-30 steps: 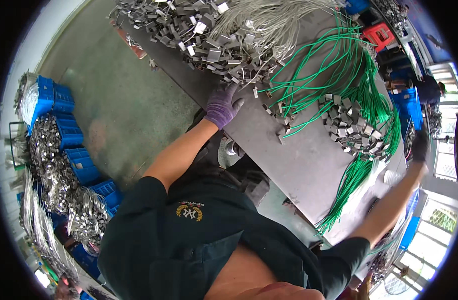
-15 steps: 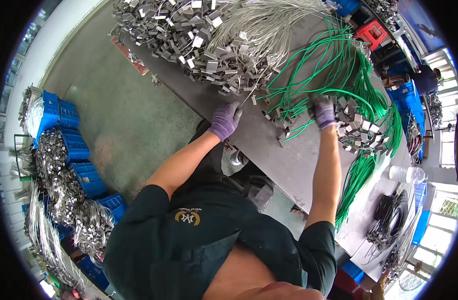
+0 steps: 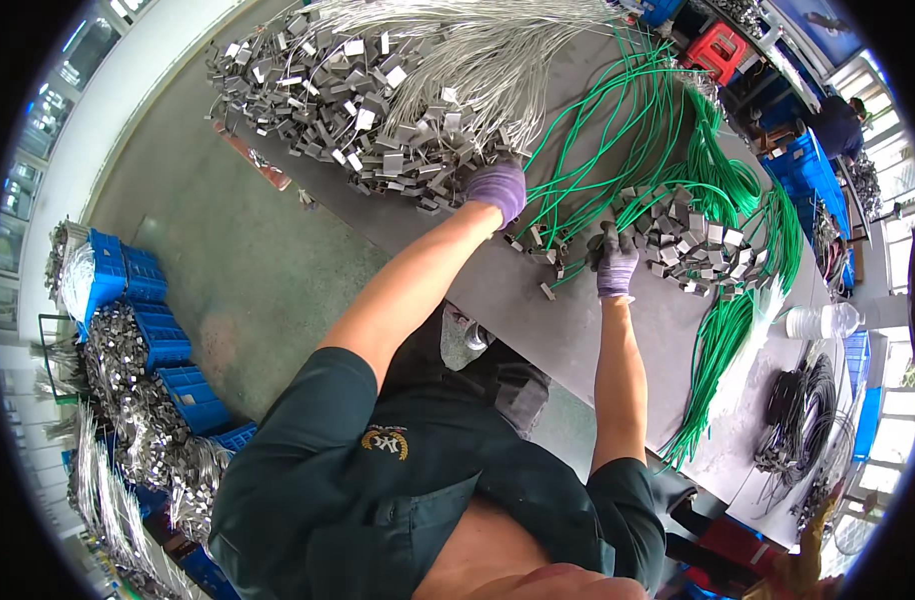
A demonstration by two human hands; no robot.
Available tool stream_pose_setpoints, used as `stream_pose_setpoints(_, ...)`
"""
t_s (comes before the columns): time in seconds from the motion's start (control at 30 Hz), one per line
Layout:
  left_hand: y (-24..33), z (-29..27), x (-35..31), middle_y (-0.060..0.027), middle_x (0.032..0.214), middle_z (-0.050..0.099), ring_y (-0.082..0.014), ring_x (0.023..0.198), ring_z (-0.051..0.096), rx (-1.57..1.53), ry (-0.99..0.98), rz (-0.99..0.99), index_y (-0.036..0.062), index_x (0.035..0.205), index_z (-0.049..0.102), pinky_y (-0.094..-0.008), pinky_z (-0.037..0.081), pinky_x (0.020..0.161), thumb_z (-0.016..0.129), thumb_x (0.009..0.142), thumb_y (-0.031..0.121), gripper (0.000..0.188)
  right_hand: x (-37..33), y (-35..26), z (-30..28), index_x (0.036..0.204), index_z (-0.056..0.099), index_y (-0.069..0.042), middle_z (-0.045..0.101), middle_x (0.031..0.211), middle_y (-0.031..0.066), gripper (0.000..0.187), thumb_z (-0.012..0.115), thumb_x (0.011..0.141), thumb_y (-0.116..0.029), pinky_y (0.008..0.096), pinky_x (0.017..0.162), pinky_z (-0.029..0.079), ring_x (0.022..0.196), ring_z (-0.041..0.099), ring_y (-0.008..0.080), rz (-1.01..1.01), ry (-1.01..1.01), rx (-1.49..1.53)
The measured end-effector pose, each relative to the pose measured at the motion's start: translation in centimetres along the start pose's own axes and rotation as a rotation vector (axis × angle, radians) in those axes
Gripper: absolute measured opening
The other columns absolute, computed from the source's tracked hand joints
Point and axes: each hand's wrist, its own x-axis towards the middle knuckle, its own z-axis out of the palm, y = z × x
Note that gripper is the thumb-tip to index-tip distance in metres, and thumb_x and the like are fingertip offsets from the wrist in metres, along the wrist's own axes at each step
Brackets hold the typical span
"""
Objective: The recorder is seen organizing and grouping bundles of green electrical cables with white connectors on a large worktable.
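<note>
- Here's the left hand in a purple glove (image 3: 497, 190), reaching into the right edge of a broad heap of grey, box-shaped metal pieces with thin silvery wires (image 3: 388, 130); its fingers are hidden, so I can't tell whether it grips anything.
- Over to the right hand in a purple-and-dark glove (image 3: 615, 262): fingers curled beside thin green-coated wires (image 3: 723, 175), any hold on one impossible to tell.
- Between the hands, a small scatter of grey metal pieces (image 3: 543, 255) lies on the grey tabletop (image 3: 663, 340), by the green wire ends.
- Just right of that right hand sits a compact cluster of grey rectangular blocks (image 3: 696, 240), well gathered among the green strands.
- How far along? The silvery-wired heap looks far bigger than the cluster, so plenty seems left, I'd judge; which pieces are finished, I can't tell.
</note>
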Motion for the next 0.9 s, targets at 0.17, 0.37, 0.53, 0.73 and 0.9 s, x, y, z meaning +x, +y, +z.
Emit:
stream_pose_setpoints(0.17,0.3,0.1,1.4,-0.0190,0.082,0.066,-0.0316,0.076,0.067,0.065,-0.134,-0.073,0.0057,0.083,0.070,-0.0439,0.052,0.061,0.057,0.075,0.006,0.015,-1.7,1.2,-1.2,0.096,0.057,-0.001,0.056,0.055,0.0060,0.026,0.052,0.091,-0.026,0.0227,0.033,0.031,0.036,0.045,0.0105,-0.110,0.018,0.037)
stream_pose_setpoints(0.37,0.1,-0.5,2.5,-0.0192,0.086,0.066,-0.0299,0.081,0.066,0.233,-0.236,0.029,0.0077,0.083,0.070,-0.0408,0.053,0.068,0.057,0.076,0.011,0.016,-3.9,2.9,-3.2,0.097,0.056,0.001,0.054,0.055,0.0048,0.028,0.051,0.092,-0.026,0.0223,0.036,0.032,0.038,0.045,0.0100,-0.082,0.071,0.003)
stream_pose_setpoints(0.53,-4.3,-2.5,4.2,-0.0163,0.086,0.066,-0.0274,0.078,0.064,0.234,-0.025,0.288,0.0040,0.080,0.062,-0.0354,0.051,0.070,0.046,0.085,0.012,0.019,-3.8,3.2,-2.8,0.093,0.059,-0.001,0.054,0.056,0.0027,0.027,0.053,0.091,-0.028,0.0228,0.038,0.034,0.041,0.047,0.0091,-0.101,0.017,-0.022)
stream_pose_setpoints(0.73,-2.4,-4.4,-3.1,-0.0073,0.084,0.063,-0.0238,0.086,0.063,-2.031,-0.328,-0.117,0.0115,0.099,0.059,-0.0393,0.052,0.070,0.055,0.084,0.019,0.017,-3.5,4.5,-3.5,0.097,0.058,-0.001,0.056,0.060,0.0039,0.029,0.055,0.090,-0.029,0.0222,0.037,0.034,0.041,0.047,0.0100,-0.086,0.041,-0.022)
stream_pose_setpoints(0.9,-2.1,-0.3,-8.5,-0.0047,0.063,0.056,-0.0218,0.055,0.059,-2.053,-0.107,-0.226,0.0106,0.079,0.057,-0.0342,0.048,0.045,0.057,0.087,0.043,0.033,-3.4,4.0,-2.8,0.094,0.060,-0.003,0.056,0.058,0.0034,0.023,0.055,0.089,-0.025,0.0225,0.036,0.033,0.039,0.046,0.0098,-0.049,0.035,-0.002)
